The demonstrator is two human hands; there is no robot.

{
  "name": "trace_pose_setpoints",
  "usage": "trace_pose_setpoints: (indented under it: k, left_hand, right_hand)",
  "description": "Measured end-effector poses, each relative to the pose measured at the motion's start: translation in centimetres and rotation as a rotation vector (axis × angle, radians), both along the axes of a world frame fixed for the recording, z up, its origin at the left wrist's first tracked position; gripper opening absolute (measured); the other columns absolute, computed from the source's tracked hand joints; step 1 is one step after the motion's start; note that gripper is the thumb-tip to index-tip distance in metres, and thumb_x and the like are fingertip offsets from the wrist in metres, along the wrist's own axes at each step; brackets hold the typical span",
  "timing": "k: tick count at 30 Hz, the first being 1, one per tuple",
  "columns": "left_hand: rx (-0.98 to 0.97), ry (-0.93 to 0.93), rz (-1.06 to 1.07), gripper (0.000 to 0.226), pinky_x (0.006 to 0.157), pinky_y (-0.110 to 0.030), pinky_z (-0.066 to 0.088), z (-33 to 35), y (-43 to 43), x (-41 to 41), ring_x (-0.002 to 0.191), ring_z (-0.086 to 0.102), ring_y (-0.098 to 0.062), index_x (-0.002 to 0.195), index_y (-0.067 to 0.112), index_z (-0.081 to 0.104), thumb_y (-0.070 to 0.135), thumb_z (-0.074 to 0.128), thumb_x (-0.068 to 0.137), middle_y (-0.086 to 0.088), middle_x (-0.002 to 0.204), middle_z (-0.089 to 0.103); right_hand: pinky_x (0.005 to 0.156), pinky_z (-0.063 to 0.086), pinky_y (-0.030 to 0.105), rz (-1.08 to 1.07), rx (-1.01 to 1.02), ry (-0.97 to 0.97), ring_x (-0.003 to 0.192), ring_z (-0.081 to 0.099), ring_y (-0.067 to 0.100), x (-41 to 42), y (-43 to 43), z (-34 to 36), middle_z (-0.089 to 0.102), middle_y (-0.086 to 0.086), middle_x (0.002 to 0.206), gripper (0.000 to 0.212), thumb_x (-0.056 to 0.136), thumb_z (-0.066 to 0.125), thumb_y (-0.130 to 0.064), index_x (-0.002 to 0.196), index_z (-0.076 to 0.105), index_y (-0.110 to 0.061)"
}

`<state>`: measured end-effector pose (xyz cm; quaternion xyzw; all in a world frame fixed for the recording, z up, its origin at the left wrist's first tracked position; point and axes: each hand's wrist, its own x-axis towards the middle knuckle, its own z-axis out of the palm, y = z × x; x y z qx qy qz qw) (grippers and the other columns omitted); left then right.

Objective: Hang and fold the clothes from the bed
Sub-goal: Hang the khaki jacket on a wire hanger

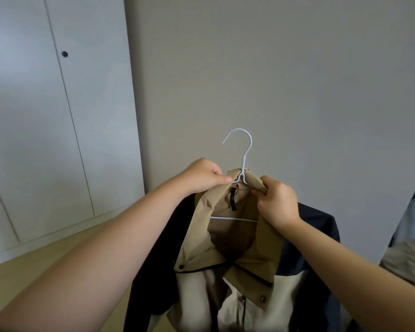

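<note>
Against plain grey wall (297, 68), left hand (201, 176) and right hand (277, 203) pinch the tan-and-navy jacket's (237, 283) collar, seemingly seating it on the thin white wire hanger (243, 159).

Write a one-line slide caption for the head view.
Left hand and right hand pinch the collar of a tan, cream and navy jacket on a thin white wire hanger.

The jacket (265, 248) shows 3 plain colours, tan at the collar, cream on the front and dark navy at the shoulders, on a white hanger (243, 165); left of the jacket stand white wardrobe doors (34, 116) with a black knob (64, 54).
</note>
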<state>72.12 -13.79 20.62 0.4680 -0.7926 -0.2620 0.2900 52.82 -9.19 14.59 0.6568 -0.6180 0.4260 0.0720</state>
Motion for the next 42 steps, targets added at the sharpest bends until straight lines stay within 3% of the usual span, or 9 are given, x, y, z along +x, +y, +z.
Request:
trace_pose_setpoints:
  k: [5,9,15,22,26,32,37,40,42]
  left_hand:
    - [0.618,0.636,-0.058,0.016,0.064,-0.026,0.049,0.0,0.3,0.3,0.067,0.059,-0.014,0.086,0.013,0.061,0.017,0.051,0.097,-0.002,0.074,0.062]
    - [0.83,0.759,0.094,0.024,0.062,-0.03,0.049,-0.4,-0.7,0.9,0.045,0.064,-0.014,0.078,0.015,0.06,0.017,0.048,0.099,-0.002,0.053,0.066]
    - [-0.042,-0.361,0.358,0.022,0.079,-0.031,0.046,-2.6,-1.6,0.5,0.1,0.062,-0.032,0.102,0.007,0.068,0.012,0.049,0.093,-0.014,0.107,0.067]
    - [-0.942,-0.02,0.129,0.03,0.053,-0.026,0.037,-4.4,0.7,1.7,0.067,0.057,-0.019,0.077,0.011,0.061,0.032,0.046,0.093,0.001,0.072,0.06]
    - [-0.802,-0.38,0.065,0.03,0.057,-0.028,0.029,-5.6,0.9,-0.1,0.075,0.06,-0.024,0.088,0.014,0.056,0.044,0.056,0.088,0.0,0.082,0.063]
    - [-0.536,-0.083,0.094,0.027,0.054,-0.027,0.031,-5.9,0.2,-0.1,0.063,0.051,-0.022,0.067,0.02,0.047,0.025,0.066,0.085,0.007,0.058,0.049]
    - [-0.584,-0.087,0.048,0.016,0.059,-0.03,0.038,-6.5,0.8,-0.4,0.068,0.055,-0.025,0.082,0.011,0.061,0.025,0.069,0.083,0.0,0.066,0.058]
    - [-0.597,-0.033,0.039,0.017,0.064,-0.028,0.041,-6.4,1.1,-1.0,0.075,0.06,-0.025,0.097,0.02,0.069,0.022,0.072,0.08,-0.001,0.076,0.068]
    - [-0.563,-0.041,0.061,0.022,0.065,-0.027,0.041,-6.4,1.0,-1.3,0.076,0.06,-0.025,0.101,0.025,0.068,0.025,0.072,0.079,-0.001,0.078,0.068]
  right_hand:
    - [0.055,0.037,0.035,-0.015,-0.012,0.015,0.068,0.055,0.037,-0.2,0.2,0.0,0.056,0.006,0.065,0.011,0.085,0.063,-0.013,0.078,0.056,-0.011]
    - [0.056,0.04,0.036,0.046,-0.039,0.037,0.067,0.056,0.036,-0.3,0.6,0.3,0.059,0.008,0.066,0.01,0.085,0.065,-0.012,0.078,0.058,-0.01]
    - [0.057,0.044,0.037,0.079,-0.022,0.053,0.068,0.057,0.031,0.5,0.9,0.0,0.062,0.005,0.068,0.006,0.084,0.065,-0.013,0.08,0.062,-0.011]
    - [0.055,0.04,0.035,0.03,0.045,-0.029,0.065,0.054,0.028,-0.6,0.7,0.1,0.056,-0.002,0.062,0.019,0.083,0.065,-0.014,0.069,0.055,-0.02]
    - [0.056,0.038,0.034,0.04,0.056,-0.06,0.066,0.053,0.027,-0.3,0.6,1.1,0.05,-0.006,0.059,0.027,0.082,0.068,-0.014,0.064,0.049,-0.022]
    - [0.068,0.045,0.023,0.511,0.658,-0.478,0.071,0.058,0.012,-1.9,1.0,4.6,0.065,-0.001,0.074,0.05,0.088,0.044,-0.056,0.078,0.064,-0.012]
    - [0.108,0.036,0.043,0.559,0.938,-0.77,0.115,0.055,0.036,-3.7,0.0,3.9,0.061,0.021,0.121,0.044,0.097,0.04,-0.032,0.114,0.059,0.004]
    - [0.099,0.042,0.037,0.463,0.859,-0.839,0.099,0.056,0.028,-3.5,-0.8,3.3,0.062,0.018,0.107,0.029,0.098,0.047,-0.022,0.104,0.061,0.002]
    - [0.073,0.043,0.03,0.275,0.693,-0.519,0.076,0.053,0.02,-3.2,-1.2,3.0,0.06,0.011,0.082,0.025,0.095,0.056,-0.024,0.082,0.063,-0.003]
